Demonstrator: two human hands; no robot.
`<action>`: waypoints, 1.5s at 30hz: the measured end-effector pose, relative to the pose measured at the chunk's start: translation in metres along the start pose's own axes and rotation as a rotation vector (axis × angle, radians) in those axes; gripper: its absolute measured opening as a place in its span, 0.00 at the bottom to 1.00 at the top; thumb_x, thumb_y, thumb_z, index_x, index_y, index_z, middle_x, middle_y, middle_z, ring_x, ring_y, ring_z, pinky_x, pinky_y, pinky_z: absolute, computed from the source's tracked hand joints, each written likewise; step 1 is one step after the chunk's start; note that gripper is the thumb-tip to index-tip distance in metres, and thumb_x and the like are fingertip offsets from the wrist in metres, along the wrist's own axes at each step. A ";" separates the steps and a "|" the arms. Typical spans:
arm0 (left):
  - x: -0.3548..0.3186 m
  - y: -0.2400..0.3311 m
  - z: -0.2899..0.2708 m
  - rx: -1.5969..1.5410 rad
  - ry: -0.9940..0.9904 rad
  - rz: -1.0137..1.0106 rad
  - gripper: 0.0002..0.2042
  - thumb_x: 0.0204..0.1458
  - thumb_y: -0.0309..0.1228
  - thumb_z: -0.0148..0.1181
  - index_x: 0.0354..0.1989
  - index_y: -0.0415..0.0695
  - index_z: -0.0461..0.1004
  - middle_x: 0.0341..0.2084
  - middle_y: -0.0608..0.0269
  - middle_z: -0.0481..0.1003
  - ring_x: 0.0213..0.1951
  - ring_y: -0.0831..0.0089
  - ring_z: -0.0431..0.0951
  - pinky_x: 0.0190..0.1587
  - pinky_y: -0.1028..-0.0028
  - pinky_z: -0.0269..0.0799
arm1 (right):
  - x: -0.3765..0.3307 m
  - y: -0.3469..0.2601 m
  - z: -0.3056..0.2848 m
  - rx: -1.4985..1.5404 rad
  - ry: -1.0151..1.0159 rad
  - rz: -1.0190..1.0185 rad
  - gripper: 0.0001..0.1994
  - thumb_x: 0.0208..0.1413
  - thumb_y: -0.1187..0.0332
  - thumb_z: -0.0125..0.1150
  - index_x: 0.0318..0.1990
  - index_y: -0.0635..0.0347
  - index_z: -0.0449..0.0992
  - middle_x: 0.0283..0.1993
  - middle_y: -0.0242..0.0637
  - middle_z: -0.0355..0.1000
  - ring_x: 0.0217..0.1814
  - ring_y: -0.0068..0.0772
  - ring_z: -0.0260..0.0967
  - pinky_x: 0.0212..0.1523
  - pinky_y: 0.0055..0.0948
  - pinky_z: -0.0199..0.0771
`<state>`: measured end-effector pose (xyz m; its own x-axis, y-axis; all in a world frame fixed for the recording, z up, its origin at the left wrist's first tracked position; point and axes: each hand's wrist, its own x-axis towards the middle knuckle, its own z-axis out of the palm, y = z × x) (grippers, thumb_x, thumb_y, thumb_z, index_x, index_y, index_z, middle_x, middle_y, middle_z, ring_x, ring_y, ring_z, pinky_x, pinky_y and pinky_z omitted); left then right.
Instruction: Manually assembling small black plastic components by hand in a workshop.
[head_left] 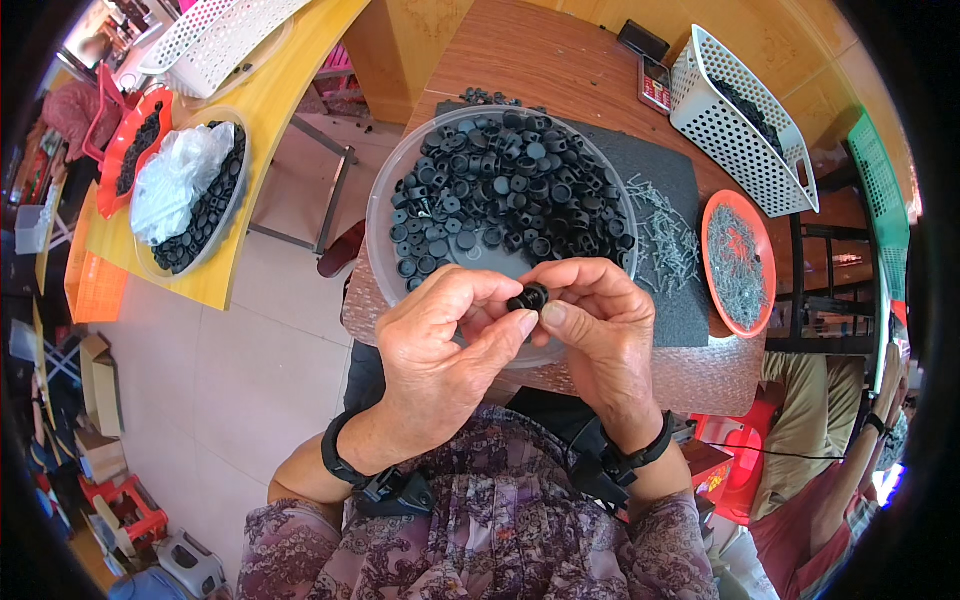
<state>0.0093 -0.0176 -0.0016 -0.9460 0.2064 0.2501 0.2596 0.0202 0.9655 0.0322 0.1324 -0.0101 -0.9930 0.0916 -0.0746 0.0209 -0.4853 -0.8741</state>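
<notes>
A small round black plastic part (529, 297) is pinched between both hands, over the near rim of a large clear round tub (378, 235). My left hand (445, 325) is closed on its left side with thumb and forefinger. From the right, my right hand (600, 325) grips it between thumb and fingertips. Many similar black caps and rings (510, 170) fill the tub, heaped toward its far and right sides. The fingers hide part of the piece, so its exact kind cannot be made out.
Loose screws (660, 235) lie on a dark mat (685, 310) right of the tub; more fill an orange dish (712, 265). A white perforated basket (690, 95) stands far right. On the yellow table (215, 285), a bag (180, 190) covers black parts. Another person's arm (840, 500) shows lower right.
</notes>
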 end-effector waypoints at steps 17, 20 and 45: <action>0.001 0.000 -0.002 -0.003 -0.017 -0.011 0.08 0.44 0.19 0.62 0.33 0.35 0.73 0.26 0.63 0.73 0.26 0.82 0.74 0.26 0.84 0.70 | 0.002 0.001 -0.002 -0.015 -0.001 0.010 0.10 0.47 0.83 0.60 0.39 0.68 0.74 0.34 0.37 0.73 0.31 0.19 0.70 0.29 0.18 0.74; 0.001 0.005 -0.002 -0.002 -0.019 -0.055 0.08 0.44 0.20 0.63 0.34 0.36 0.73 0.26 0.65 0.73 0.27 0.83 0.72 0.29 0.83 0.69 | 0.002 0.001 -0.001 -0.021 0.004 0.020 0.10 0.47 0.83 0.60 0.39 0.68 0.74 0.34 0.37 0.73 0.31 0.19 0.69 0.29 0.18 0.74; 0.007 0.000 0.000 -0.084 -0.151 -0.153 0.15 0.42 0.17 0.64 0.40 0.34 0.72 0.27 0.67 0.72 0.30 0.84 0.71 0.33 0.85 0.68 | -0.001 -0.005 -0.002 -0.138 0.022 -0.079 0.07 0.48 0.82 0.58 0.35 0.64 0.77 0.34 0.32 0.71 0.31 0.17 0.67 0.30 0.15 0.69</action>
<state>0.0029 -0.0161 0.0002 -0.9318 0.3511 0.0923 0.0921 -0.0175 0.9956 0.0333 0.1361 -0.0065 -0.9894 0.1448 -0.0125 -0.0397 -0.3519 -0.9352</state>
